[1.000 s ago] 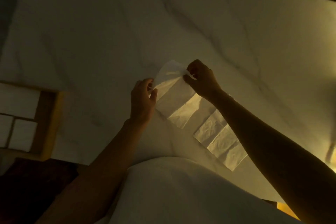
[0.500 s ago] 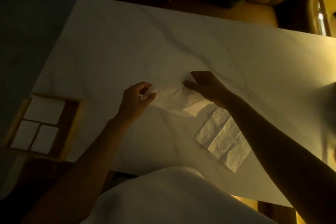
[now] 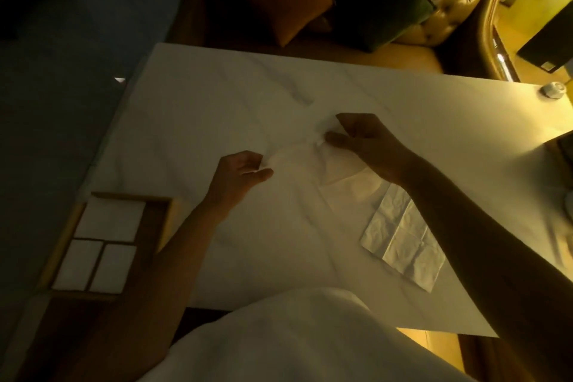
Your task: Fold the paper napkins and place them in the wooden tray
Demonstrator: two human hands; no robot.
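- Both hands hold one paper napkin above the table (image 3: 192, 121): the left hand (image 3: 238, 177) pinches a corner between thumb and forefinger, and the right hand (image 3: 362, 139) pinches the opposite end, its other fingers loosely curled.
- Between them the held napkin (image 3: 313, 161) hangs slack and partly opened, its long axis running from the left hand, nearer the person, up and away to the right hand; in the dim light I cannot tell whether its lower edge touches the table.
- Just beneath the right forearm a second, creased napkin (image 3: 400, 239) lies flat on the table, unfolded.
- Off to the left, at the near corner of the table, sits the wooden tray (image 3: 158, 220), with what look like three folded napkins (image 3: 108, 220) already laid inside.
- Judged from this, the fold is not yet made; the coming move likely turns on bringing the two pinched ends together.
- Afterwards the tray lies on the left hand's side, so that hand has the shorter reach, while the flat napkin is nearer the right.
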